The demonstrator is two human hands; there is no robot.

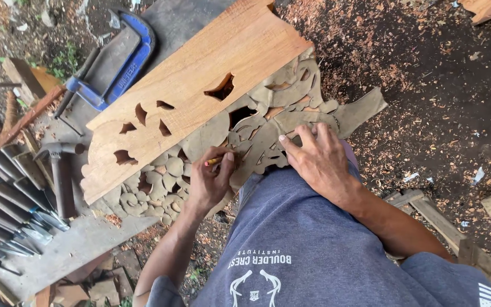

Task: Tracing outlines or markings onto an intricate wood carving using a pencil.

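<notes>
My left hand (pixel 210 181) grips a short orange pencil (pixel 213 162), its tip against a tan cut-out pattern sheet (pixel 268 122) of leaf and scroll shapes. The sheet lies over the lower edge of a long light-brown wooden board (pixel 200 79) that has several pierced openings. My right hand (pixel 316 161) lies flat with fingers spread, pressing the sheet down just right of the pencil. Both forearms reach in from the bottom, over my grey-blue shirt (pixel 308 244).
The board rests on a grey bench (pixel 69 244). A blue C-clamp (pixel 121 59) lies at the board's far left end. A hammer (pixel 62 170) and a row of several chisels (pixel 7 199) sit at the left. Wood chips cover the dark ground (pixel 427 85) at right.
</notes>
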